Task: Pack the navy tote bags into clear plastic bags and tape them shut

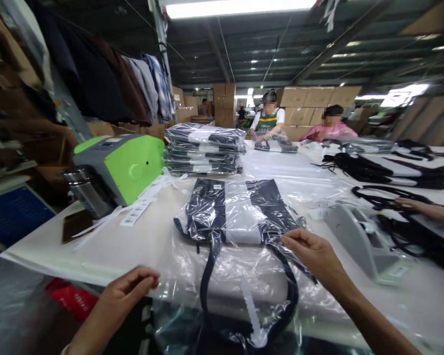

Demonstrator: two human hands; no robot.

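In front of me on the table lies a dark handbag (203,207) inside a clear plastic bag (185,266). A white paper band (240,212) wraps its middle, and its long strap (207,281) loops down over the table's near edge. My left hand (128,291) is closed at the left edge of the plastic, fingertips pinched on it as far as I can see. My right hand (314,254) pinches the plastic by the handbag's lower right corner. A white zigzag-edged strip (253,310) shows within the strap's loop.
A green and grey machine (133,165), a steel flask (87,190) and label strips (135,212) stand left. Behind lie stacked wrapped bags (203,153). At right are a grey tape dispenser (366,241), black bags (388,170) and another person's hand (429,211). Two co-workers sit opposite.
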